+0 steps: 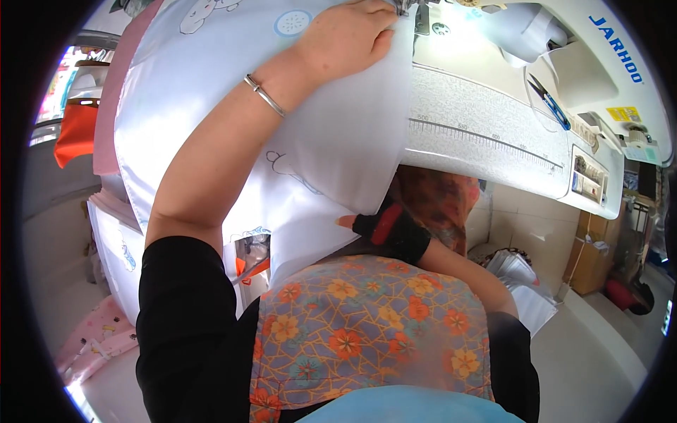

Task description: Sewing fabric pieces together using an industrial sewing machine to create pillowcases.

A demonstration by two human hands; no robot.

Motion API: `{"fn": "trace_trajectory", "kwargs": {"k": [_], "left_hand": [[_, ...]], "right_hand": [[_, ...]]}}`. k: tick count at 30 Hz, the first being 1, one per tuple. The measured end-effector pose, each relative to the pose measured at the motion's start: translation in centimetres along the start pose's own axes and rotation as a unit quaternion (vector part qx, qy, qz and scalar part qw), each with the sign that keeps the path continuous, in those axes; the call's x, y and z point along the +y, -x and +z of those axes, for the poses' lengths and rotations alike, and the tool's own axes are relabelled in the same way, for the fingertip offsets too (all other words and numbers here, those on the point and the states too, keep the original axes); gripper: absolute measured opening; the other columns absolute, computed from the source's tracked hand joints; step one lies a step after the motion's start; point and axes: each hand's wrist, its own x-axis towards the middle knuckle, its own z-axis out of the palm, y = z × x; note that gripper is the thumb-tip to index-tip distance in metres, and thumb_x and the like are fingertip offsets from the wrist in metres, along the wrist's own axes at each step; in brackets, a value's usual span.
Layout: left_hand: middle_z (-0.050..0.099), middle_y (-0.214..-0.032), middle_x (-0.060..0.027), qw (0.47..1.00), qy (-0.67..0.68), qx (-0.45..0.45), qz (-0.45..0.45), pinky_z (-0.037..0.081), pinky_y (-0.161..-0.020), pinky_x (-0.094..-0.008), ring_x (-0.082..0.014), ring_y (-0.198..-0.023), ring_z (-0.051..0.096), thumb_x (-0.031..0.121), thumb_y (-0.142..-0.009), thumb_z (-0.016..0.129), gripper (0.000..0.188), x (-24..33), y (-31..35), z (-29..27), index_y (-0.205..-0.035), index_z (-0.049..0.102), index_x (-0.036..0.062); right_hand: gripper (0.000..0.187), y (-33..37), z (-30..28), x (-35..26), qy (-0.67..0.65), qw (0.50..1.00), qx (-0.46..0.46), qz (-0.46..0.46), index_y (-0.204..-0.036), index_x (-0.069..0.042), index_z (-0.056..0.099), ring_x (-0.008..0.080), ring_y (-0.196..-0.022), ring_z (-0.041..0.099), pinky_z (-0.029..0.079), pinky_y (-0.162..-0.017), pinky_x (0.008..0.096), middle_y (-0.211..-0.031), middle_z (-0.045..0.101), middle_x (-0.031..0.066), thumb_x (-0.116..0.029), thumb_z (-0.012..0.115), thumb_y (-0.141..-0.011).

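Note:
A white cloth (331,134) with pale blue prints spreads over the sewing machine's bed and hangs down toward my lap. My left hand (345,39) rests on its far part beside the presser foot (403,5), fingers bent and closed on the cloth, fingertips partly cut off by the upper edge. A silver bangle (265,96) circles that wrist. Lower down, my right hand (388,231), in a black fingerless glove with a red strip, grips the cloth's near edge. Its thumb lies on top; the other fingers are hidden.
The sewing machine's bed (479,113) carries a ruler scale. Blue-handled thread snips (550,102) lie at its right. A small tray (589,175) is set into the corner. More white cloth (113,247) hangs at left, pink cloth (102,331) below it. A cardboard box (596,247) stands far right.

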Motion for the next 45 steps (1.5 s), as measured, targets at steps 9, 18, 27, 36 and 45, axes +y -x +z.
{"fn": "trace_trajectory", "kwargs": {"k": [9, 18, 27, 36, 45], "left_hand": [[0.063, -0.117, -0.0075, 0.997, -0.077, -0.001, -0.014, 0.052, -0.089, -0.0384, -0.0265, -0.104, 0.062, 0.018, -0.09, 0.054, 0.026, -1.0, 0.6, 1.1, -0.109, 0.065, 0.0048], [0.064, -0.122, -0.0055, 0.989, -0.084, -0.121, 0.019, 0.05, -0.093, -0.0376, -0.0275, -0.11, 0.06, 0.022, -0.091, 0.052, 0.031, -3.9, -1.7, -2.0, -0.116, 0.063, 0.0065], [0.035, -0.154, -0.0111, 0.975, -0.143, -0.169, -0.001, 0.022, -0.116, -0.0527, -0.0301, -0.144, 0.027, 0.044, -0.097, 0.05, 0.061, 0.9, 5.0, -2.2, -0.146, 0.04, 0.0095], [0.041, -0.15, -0.0103, 0.971, -0.149, -0.042, -0.181, 0.025, -0.113, -0.0567, -0.0282, -0.141, 0.034, 0.041, -0.098, 0.045, 0.054, 7.3, 4.9, 1.2, -0.14, 0.046, 0.007], [0.047, -0.145, -0.0084, 0.97, -0.149, 0.032, -0.192, 0.028, -0.111, -0.0563, -0.0237, -0.138, 0.039, 0.024, -0.096, 0.044, 0.044, 5.4, 3.9, 3.2, -0.135, 0.05, 0.0061]], "right_hand": [[0.02, -0.2, 0.0, 2.7, 0.103, 0.992, -0.014, -0.07, -0.102, -0.002, 0.066, 0.0305, -0.091, 0.066, 0.052, -0.08, 0.0371, -0.093, 0.068, 0.0177, -0.017, 0.06, -0.09], [0.042, 6.0, -7.4, 5.5, 0.254, 0.963, 0.084, -0.03, -0.122, 0.0, 0.057, 0.0335, -0.112, 0.057, 0.045, -0.098, 0.0441, -0.114, 0.062, 0.0193, -0.019, 0.06, -0.085], [0.042, 5.3, -32.6, -18.9, 0.848, 0.49, 0.194, -0.056, -0.123, 0.0, 0.057, 0.0355, -0.103, 0.064, 0.052, -0.089, 0.04, -0.119, 0.063, 0.0212, -0.003, 0.055, -0.082], [0.018, -3.8, -16.6, -18.7, 0.674, 0.699, -0.036, -0.238, -0.1, -0.007, 0.06, 0.033, -0.087, 0.063, 0.049, -0.079, 0.0415, -0.088, 0.061, 0.021, -0.013, 0.051, -0.085], [0.037, -5.0, -13.4, -18.5, 0.714, 0.698, -0.046, -0.031, -0.126, -0.014, 0.059, 0.0343, -0.109, 0.06, 0.049, -0.092, 0.0443, -0.115, 0.059, 0.0165, -0.011, 0.054, -0.09]]}}
